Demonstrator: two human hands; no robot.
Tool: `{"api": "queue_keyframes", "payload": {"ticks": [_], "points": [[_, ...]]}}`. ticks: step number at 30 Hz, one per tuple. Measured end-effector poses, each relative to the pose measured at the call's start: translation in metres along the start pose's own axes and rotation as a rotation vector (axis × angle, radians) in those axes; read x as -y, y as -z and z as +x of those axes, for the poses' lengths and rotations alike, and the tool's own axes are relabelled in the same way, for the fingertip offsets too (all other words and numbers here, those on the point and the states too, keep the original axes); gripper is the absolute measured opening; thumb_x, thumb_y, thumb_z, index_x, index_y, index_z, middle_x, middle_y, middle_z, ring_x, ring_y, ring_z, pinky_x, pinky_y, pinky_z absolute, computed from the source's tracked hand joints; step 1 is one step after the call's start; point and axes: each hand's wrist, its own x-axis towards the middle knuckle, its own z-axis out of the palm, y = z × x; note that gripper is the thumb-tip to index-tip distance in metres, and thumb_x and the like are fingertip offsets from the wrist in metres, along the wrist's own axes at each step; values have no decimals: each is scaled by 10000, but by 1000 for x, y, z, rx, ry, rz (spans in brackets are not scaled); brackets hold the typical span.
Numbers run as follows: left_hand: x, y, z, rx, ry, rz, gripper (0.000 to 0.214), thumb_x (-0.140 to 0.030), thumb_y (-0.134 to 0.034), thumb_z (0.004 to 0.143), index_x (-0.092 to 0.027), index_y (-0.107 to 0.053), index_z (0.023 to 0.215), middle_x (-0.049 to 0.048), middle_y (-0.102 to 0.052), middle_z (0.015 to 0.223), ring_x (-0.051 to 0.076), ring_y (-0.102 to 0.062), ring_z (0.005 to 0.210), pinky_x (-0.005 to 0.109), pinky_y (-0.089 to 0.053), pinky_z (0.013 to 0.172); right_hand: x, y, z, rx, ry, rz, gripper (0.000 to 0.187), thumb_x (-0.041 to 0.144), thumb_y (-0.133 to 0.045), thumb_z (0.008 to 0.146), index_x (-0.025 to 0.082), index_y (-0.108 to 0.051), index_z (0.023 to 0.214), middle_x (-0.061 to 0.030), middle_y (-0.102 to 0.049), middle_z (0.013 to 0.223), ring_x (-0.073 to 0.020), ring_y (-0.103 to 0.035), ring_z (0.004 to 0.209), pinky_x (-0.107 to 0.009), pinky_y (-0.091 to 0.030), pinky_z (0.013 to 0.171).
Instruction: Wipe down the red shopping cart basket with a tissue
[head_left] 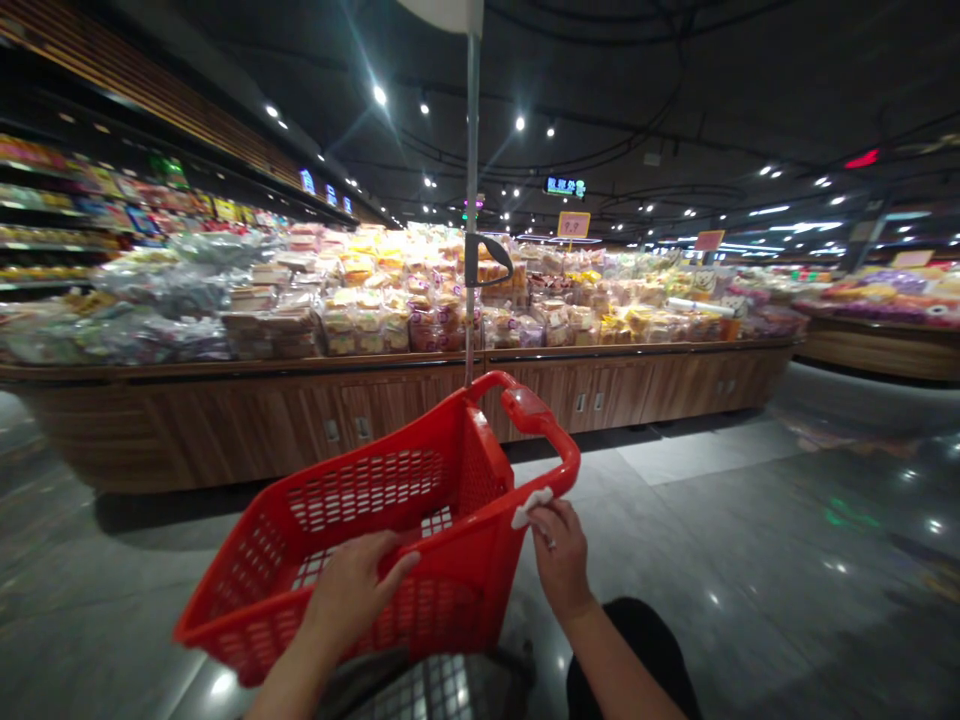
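Observation:
A red plastic shopping basket [360, 520] with perforated walls and a red handle [536, 420] tilts in front of me, and it looks empty inside. My left hand [352, 590] wraps over the near rim of the basket. My right hand [559, 555] pinches a small white cloth or wipe [531, 506] against the basket's right corner, just under the handle.
A long wooden display counter [315, 410] piled with bagged bread and pastries runs across the view. A metal pole [472, 200] with a black grip rises behind the basket. Shelves line the left wall [67, 220]. Another display [877, 340] stands at right. The floor [750, 560] is glossy grey tile.

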Motion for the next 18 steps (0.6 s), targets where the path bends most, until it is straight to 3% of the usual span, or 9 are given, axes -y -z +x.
{"api": "queue_keyframes", "payload": {"ticks": [4, 7, 10, 15, 18], "points": [[-46, -16, 21, -40, -104, -57, 471, -527, -346, 892, -188, -579, 1121, 66, -653, 1144, 181, -583, 1068, 261, -401, 920, -4, 2, 2, 63, 41, -68, 180, 169, -483, 878, 216, -655, 908, -62, -624, 937, -195, -561, 866, -339, -423, 769], [-67, -29, 34, -18, -96, -38, 419, -483, -287, 926, -217, -611, 947, 33, -702, 924, 166, -644, 877, 244, -429, 750, -21, 15, 21, -27, -70, -137, 161, 192, -455, 881, 189, -615, 892, -69, -620, 919, -212, -557, 895, -354, -402, 781], [-71, -37, 40, -28, -68, -8, 431, -448, -236, 944, -223, -594, 858, 24, -697, 838, 169, -648, 801, 247, -396, 653, -28, 22, 34, -71, -150, -148, 141, 212, -443, 887, 173, -578, 906, -67, -616, 919, -210, -560, 911, -334, -393, 772], [-67, -42, 38, -47, -51, 23, 431, -453, -224, 945, -236, -591, 877, 15, -699, 870, 170, -643, 829, 248, -381, 640, -12, 21, 32, 171, 33, -167, 161, 212, -451, 904, 204, -608, 940, -44, -622, 928, -182, -557, 900, -307, -352, 784], [-67, -45, 35, -56, -49, 28, 430, -460, -228, 945, -245, -600, 917, 15, -702, 931, 168, -645, 861, 247, -395, 669, -14, 28, 39, 153, 6, -212, 162, 213, -450, 902, 201, -611, 905, -42, -623, 899, -190, -551, 885, -318, -331, 780]]}}
